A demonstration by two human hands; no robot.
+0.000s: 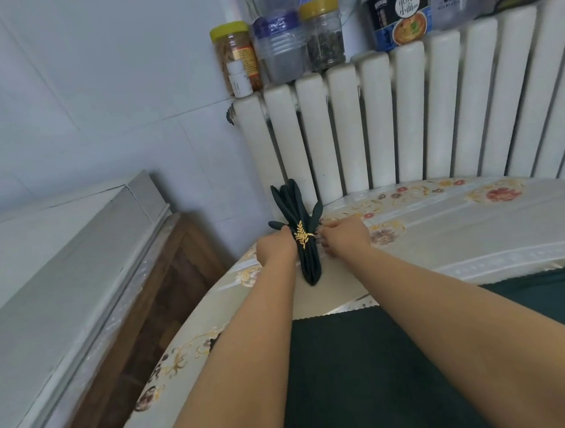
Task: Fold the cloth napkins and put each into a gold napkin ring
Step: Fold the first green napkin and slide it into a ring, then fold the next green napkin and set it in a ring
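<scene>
A dark green folded napkin (310,267) lies at the far left edge of the round table, its fanned top pointing at the radiator. A gold leaf-shaped napkin ring (302,234) sits around its middle. My left hand (275,246) grips the napkin's left side at the ring. On the right side my right hand (344,236) pinches the napkin at the ring with curled fingers. Another dark green cloth (381,378) lies flat on the table close to me, partly under my forearms.
The table wears a floral tablecloth (452,229). A white radiator (404,119) stands right behind it, with jars, bottles and a noodle cup (399,14) on top. A grey cabinet (52,275) is at the left, across a gap of wooden floor (164,297).
</scene>
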